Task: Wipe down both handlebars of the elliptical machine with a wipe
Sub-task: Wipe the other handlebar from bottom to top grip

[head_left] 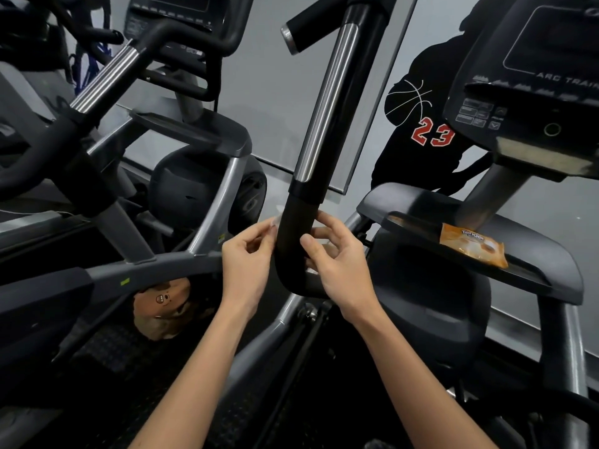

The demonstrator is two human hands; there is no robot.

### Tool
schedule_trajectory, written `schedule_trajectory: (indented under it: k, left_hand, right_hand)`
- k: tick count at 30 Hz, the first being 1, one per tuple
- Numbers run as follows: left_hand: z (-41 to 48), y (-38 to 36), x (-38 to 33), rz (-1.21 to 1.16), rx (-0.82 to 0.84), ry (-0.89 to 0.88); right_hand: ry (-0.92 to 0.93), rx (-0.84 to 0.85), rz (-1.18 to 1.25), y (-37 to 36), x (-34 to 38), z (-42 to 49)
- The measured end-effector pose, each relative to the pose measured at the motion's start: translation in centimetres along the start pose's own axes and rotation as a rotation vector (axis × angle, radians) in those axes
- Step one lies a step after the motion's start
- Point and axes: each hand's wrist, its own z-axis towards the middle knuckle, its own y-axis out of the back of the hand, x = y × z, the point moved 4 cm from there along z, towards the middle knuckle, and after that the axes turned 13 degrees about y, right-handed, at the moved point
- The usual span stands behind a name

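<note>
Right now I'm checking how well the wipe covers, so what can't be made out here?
Head view only:
- wipe: mostly hidden behind the handlebar, the left hand and the right hand.
- handlebar top: cut off by the upper edge.
- packet label: blurred, unreadable.

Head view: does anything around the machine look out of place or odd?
Yes. A brown stuffed toy lies on the floor mat under the grey frame at lower left, an odd spot for it. The orange packet rests on the machine's tray, which seems fine.
</note>
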Motion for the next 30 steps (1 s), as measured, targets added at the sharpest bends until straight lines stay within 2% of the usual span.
schedule_trajectory:
  k: [6, 13, 20, 26, 30]
  left_hand:
    - [1.4, -0.7, -2.9, -0.047, 0.125, -0.04]
    - [0.3, 1.6, 0.6, 0.035, 0.175, 0.101]
    - [1.8, -1.1, -2.1, -0.076, 0.165, -0.04]
    - [0.8, 1.3, 1.2, -0.062, 0.225, 0.075]
    - [0.6, 0.8, 0.2, -0.057, 0.219, -0.019]
  right_hand:
    - [0.027, 0.004, 0.012, 0.1, -0.2, 0.2]
    - [0.019, 0.029, 0.029, 0.4, -0.5, 0.3]
    - [0.057, 0.041, 0.036, 0.6, -0.7, 0.5]
    - [0.083, 0.015, 0.032, 0.4, -0.9, 0.4]
    - [0.082, 0.023, 0.031, 0.5, -0.8, 0.4]
